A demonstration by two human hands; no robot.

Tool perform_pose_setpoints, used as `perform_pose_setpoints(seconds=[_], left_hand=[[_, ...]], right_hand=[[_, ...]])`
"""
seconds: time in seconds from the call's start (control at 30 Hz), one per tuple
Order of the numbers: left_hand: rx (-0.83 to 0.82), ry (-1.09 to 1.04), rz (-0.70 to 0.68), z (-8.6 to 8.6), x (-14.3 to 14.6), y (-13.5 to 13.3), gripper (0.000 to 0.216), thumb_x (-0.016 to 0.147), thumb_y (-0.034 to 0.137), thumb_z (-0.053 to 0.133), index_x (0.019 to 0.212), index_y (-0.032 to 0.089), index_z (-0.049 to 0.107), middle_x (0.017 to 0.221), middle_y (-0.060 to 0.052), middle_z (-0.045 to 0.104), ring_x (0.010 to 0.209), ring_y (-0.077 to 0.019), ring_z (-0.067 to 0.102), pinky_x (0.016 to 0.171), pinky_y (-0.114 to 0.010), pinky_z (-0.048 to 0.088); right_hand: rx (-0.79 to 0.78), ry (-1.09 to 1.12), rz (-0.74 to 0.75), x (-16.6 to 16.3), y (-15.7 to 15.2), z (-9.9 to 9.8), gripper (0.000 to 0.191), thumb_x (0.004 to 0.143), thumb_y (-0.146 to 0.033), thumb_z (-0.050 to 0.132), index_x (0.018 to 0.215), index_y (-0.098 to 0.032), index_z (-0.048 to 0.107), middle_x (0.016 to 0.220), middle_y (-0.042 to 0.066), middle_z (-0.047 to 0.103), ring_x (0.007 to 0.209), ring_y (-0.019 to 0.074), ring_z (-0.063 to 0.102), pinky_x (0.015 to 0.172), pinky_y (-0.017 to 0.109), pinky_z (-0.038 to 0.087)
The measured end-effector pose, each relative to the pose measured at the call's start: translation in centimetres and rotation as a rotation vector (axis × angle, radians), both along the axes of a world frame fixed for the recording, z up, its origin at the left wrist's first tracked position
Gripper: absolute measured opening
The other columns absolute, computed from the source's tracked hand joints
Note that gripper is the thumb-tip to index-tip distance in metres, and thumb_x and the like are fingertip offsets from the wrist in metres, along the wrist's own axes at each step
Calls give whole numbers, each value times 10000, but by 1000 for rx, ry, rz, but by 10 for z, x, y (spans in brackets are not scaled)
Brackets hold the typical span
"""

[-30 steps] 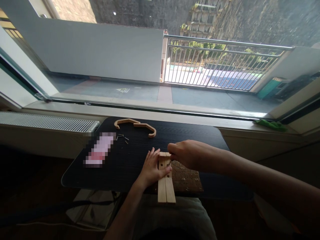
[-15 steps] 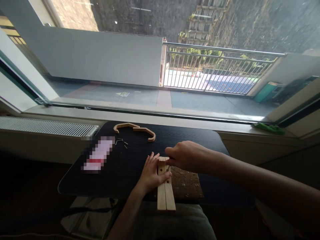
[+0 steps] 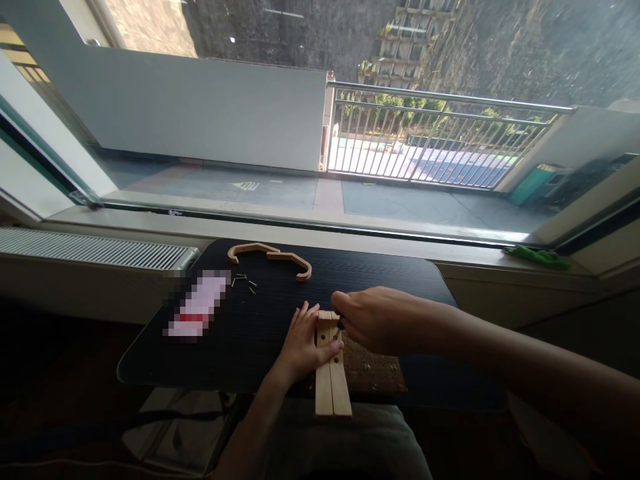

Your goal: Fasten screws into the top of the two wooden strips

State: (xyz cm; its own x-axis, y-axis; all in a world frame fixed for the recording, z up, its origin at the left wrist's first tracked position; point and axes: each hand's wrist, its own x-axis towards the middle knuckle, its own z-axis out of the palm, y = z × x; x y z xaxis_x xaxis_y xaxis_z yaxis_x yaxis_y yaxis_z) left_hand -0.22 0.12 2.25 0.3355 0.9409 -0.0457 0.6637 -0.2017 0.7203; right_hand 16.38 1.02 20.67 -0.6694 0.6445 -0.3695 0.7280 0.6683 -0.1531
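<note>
Two pale wooden strips point(image 3: 333, 393) lie side by side, with round dark holes and a short crosspiece at the far end. Their near end juts past the table edge. My left hand point(image 3: 303, 347) grips them, fingers stretched along the left side and thumb pressed across the top. My right hand point(image 3: 367, 319) is closed round a screwdriver point(image 3: 340, 325), mostly hidden in the fist. Its short dark shaft points down at the right strip near a hole, just beyond my left thumb. A brown pitted board point(image 3: 375, 370) lies under the strips and to their right.
On the black table point(image 3: 210, 363), two curved wooden pieces point(image 3: 290, 257) lie at the back. Several loose screws point(image 3: 243, 280) are left of centre, beside a blurred pink-and-white packet point(image 3: 200, 307). A radiator point(image 3: 100, 250) stands left; a green cloth point(image 3: 537, 257) rests on the windowsill.
My right fist has turned slightly and tilted, showing more of the screwdriver shaft. My left hand and the wooden strips hold their place; the whole view has shifted slightly.
</note>
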Motion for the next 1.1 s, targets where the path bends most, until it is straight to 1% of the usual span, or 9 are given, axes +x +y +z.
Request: perform_pose_setpoints(seconds=[0.17, 0.33, 0.43, 0.6, 0.67, 0.8, 0.87, 0.97, 1.1], left_hand=[[14, -2, 0, -2, 0, 0, 665, 756, 442, 719, 1325, 147, 542, 1518, -175, 453, 1491, -399, 227, 1217, -585, 144], [23, -11, -4, -5, 0, 0, 633, 762, 442, 715, 1310, 172, 552, 1511, -159, 467, 1494, -389, 228, 1213, -587, 144], [23, -2, 3, -6, 0, 1, 676, 751, 445, 724, 1330, 153, 536, 1509, -175, 464, 1490, -389, 240, 1214, -584, 140], [9, 8, 8, -8, 1, 1, 697, 750, 453, 725, 1334, 124, 534, 1516, -192, 450, 1493, -383, 233, 1225, -564, 131], [14, 1, 11, -8, 0, 1, 702, 749, 452, 727, 1345, 140, 527, 1518, -183, 452, 1491, -382, 239, 1226, -565, 135], [31, -21, 17, -9, 0, 1, 687, 745, 446, 737, 1340, 164, 537, 1508, -164, 472, 1489, -381, 249, 1226, -565, 144], [30, -24, 17, -9, 0, 1, 688, 742, 445, 743, 1335, 162, 542, 1506, -165, 474, 1486, -385, 254, 1226, -570, 142], [28, -23, 17, -8, 0, 1, 712, 737, 448, 749, 1352, 162, 530, 1514, -164, 465, 1486, -391, 251, 1224, -577, 141], [41, -24, 25, -7, 0, 1, 671, 730, 449, 757, 1307, 164, 568, 1486, -165, 496, 1471, -403, 282, 1211, -592, 174]], right_hand=[[-6, -3, -50, 1, 0, 0, 119, 959, -186, 472, 1031, -177, 566, 798, 88, 716, 608, 189, 640, 478, 287, 302], [21, -26, -56, 1, 3, -5, 133, 957, -222, 504, 1020, -149, 596, 700, 64, 691, 543, 172, 629, 450, 264, 277], [67, -55, -56, -1, 6, -7, 175, 962, -273, 519, 1005, -130, 612, 676, 65, 690, 548, 177, 644, 443, 253, 258], [181, -143, -61, -6, 9, -5, 277, 993, -362, 510, 1025, -126, 649, 685, 97, 708, 629, 228, 691, 465, 267, 262], [193, -177, -34, -9, 11, -3, 299, 998, -377, 507, 1006, -121, 662, 700, 111, 715, 668, 243, 708, 477, 269, 286], [218, -190, 29, -13, 14, -2, 288, 1008, -334, 480, 964, -116, 663, 761, 133, 728, 727, 260, 722, 520, 276, 353], [227, -170, 38, -14, 13, -1, 328, 1014, -375, 448, 981, -117, 649, 759, 129, 726, 718, 270, 719, 530, 287, 374], [207, -106, 7, -13, 10, -1, 357, 1008, -406, 397, 1040, -123, 612, 786, 112, 724, 691, 269, 705, 536, 301, 385], [112, -5, 27, -10, 10, -1, 221, 955, -272, 447, 1011, -140, 615, 923, 107, 707, 744, 219, 679, 571, 291, 387]])
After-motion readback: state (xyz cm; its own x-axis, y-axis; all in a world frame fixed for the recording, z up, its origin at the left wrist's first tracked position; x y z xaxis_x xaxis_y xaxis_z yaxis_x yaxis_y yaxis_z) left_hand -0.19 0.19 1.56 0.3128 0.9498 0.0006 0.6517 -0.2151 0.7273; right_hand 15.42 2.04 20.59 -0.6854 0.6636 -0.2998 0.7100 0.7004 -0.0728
